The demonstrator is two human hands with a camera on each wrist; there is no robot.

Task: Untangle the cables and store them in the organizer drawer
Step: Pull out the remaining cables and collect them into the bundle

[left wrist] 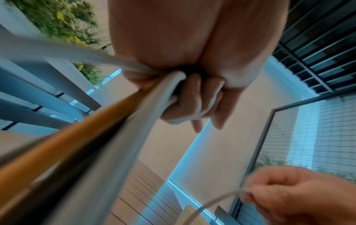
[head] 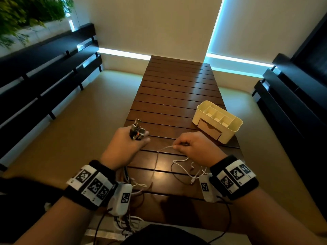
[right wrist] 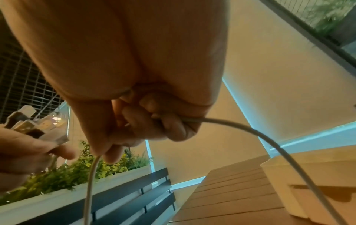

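My left hand (head: 127,140) grips a bundle of cable plugs (head: 137,130) that stick up from the fist; white, orange and dark cables (left wrist: 108,137) run from it toward the wrist. My right hand (head: 192,144) pinches a thin white cable (head: 164,149), which passes through its curled fingers (right wrist: 167,126) and trails to loose cable loops (head: 187,170) on the wooden table (head: 177,96). The cream organizer (head: 217,121), with its wooden-front drawer (head: 209,129) closed, stands just right of and beyond my right hand.
More cables (head: 131,223) hang tangled at the table's near edge by my lap. Dark slatted benches (head: 44,71) flank the table on both sides. A planter with green plants (head: 26,13) sits at the far left.
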